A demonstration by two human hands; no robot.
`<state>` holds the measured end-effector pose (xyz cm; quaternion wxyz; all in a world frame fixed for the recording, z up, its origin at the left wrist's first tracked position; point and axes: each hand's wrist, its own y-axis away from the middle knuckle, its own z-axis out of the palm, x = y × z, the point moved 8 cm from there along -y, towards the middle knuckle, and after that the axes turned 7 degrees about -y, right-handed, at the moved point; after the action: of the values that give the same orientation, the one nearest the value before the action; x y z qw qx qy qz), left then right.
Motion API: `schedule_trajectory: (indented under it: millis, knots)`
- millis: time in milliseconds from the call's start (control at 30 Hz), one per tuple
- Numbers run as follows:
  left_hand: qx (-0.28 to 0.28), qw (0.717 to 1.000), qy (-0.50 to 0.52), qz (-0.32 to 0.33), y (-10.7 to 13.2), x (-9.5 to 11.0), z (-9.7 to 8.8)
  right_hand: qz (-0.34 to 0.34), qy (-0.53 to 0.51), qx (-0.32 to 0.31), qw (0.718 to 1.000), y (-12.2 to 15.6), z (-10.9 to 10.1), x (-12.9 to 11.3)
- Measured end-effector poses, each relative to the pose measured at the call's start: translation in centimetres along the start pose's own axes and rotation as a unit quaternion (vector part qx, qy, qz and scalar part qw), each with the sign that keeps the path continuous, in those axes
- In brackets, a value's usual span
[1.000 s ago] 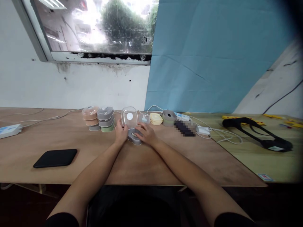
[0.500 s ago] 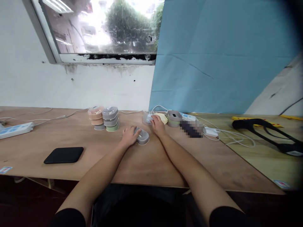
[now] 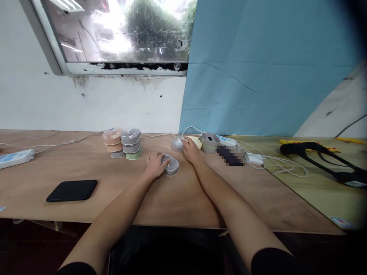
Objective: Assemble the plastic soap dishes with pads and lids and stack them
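My left hand [image 3: 156,165] is closed around the left side of a small grey oval box [image 3: 172,167], which sits on the table with a dark opening in its top. Its thumb lies over the top of the box. Farther back, my right hand [image 3: 190,149] has its fingers bent together at the right edge of a clear plastic container [image 3: 177,144] with something whitish in it. What the fingertips pinch is too small to make out. Just behind that hand is a pale yellow piece [image 3: 197,142], partly hidden, beside a grey and green oval box [image 3: 210,143].
Two stacks of oval boxes, one pink and grey [image 3: 113,143], one grey and green [image 3: 132,143], stand left. A black flat case [image 3: 72,190] lies nearer. White power strips [image 3: 17,158], cables and a black strap-like frame [image 3: 323,160] lie toward the sides.
The view has shifted slightly. Both hands stay in nearly the same places. The clear container's whitish content looks different beside my right fingertips.
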<state>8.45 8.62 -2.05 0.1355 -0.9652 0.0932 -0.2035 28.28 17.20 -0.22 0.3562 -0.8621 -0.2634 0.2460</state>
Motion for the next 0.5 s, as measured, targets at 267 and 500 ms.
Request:
schedule_trajectory:
  millis: [267, 500]
  knots:
    - [-0.007, 1.000, -0.003, -0.007, 0.10, 0.17, -0.06, 0.017, -0.025, -0.012, 0.999, 0.40, -0.09, -0.08]
    - [-0.007, 1.000, 0.004, -0.001, 0.13, 0.26, -0.04, 0.019, -0.014, -0.011, 1.000, 0.54, 0.17, 0.13]
